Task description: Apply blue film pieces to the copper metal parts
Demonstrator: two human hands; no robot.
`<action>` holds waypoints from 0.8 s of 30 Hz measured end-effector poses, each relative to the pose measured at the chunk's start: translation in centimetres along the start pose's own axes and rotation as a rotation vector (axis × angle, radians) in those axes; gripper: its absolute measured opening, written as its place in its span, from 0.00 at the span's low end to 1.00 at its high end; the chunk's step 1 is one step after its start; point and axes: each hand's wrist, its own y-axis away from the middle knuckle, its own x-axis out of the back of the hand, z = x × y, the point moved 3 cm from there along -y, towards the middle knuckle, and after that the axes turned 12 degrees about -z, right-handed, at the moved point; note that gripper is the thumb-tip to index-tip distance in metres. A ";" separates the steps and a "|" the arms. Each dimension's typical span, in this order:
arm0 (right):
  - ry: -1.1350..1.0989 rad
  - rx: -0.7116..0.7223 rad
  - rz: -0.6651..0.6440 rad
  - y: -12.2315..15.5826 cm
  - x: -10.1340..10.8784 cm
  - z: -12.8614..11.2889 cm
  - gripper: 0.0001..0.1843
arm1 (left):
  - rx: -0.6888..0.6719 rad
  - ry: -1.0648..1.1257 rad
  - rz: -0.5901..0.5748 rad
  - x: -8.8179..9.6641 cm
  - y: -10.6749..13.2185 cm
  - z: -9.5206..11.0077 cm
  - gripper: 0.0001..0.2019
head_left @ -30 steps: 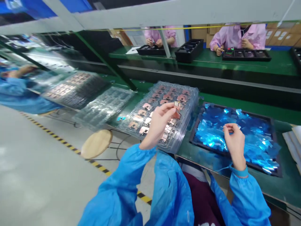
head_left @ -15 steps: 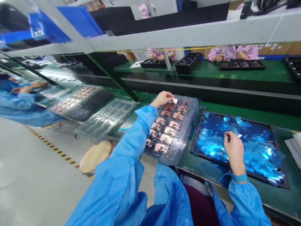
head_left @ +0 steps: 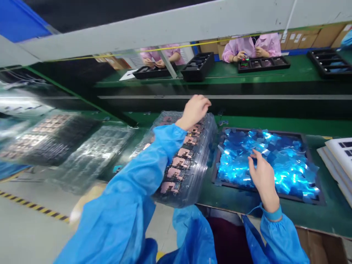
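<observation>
My left hand (head_left: pixel 194 112) hovers over the far right end of a stack of clear plastic trays (head_left: pixel 189 194). Its fingers are curled together, and whatever may be in them is hidden. Small circuit boards with copper-pink areas (head_left: pixel 180 162) sit in rows in the top tray; my sleeve covers part of them. On the right, my right hand (head_left: pixel 262 178) is above a black shallow tray (head_left: pixel 299 141) heaped with blue film pieces (head_left: pixel 291 172). Thumb and forefinger stand apart there, with nothing visible between them. A blue band circles that wrist.
Left of the stack lie a clear tray (head_left: pixel 93 154) and another board-filled tray stack (head_left: pixel 52 141). White sheets (head_left: pixel 337 157) are at the right edge. A grey shelf beam (head_left: pixel 165 33) crosses above. Beyond it, co-workers in pink sleeves (head_left: pixel 271 44) handle things at black trays (head_left: pixel 275 63).
My view has shifted right. The left hand has moved off the small board piece, up and right over the stack's far edge. My right thumb and forefinger have parted from a pinch.
</observation>
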 end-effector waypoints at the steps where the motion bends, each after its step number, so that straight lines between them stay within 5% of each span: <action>1: -0.011 0.022 0.002 0.1 -0.2 -0.1 0.25 | -0.015 -0.023 -0.102 -1.4 -1.8 1.8 0.17; 5: -0.108 0.116 0.000 0.8 -0.6 -0.6 0.23 | 0.024 -0.003 -0.382 -7.8 -7.5 6.5 0.08; 10: -0.228 0.083 -0.020 1.9 0.0 -1.0 0.22 | 0.104 0.010 -0.459 -12.5 -9.6 7.3 0.20; 18: -0.165 0.159 0.090 0.6 0.6 -0.5 0.20 | 0.171 0.093 -0.411 -11.7 -10.3 5.7 0.19; 24: -0.137 0.202 0.083 0.1 0.8 -0.3 0.19 | 0.150 0.206 -0.240 -9.1 -9.2 5.3 0.15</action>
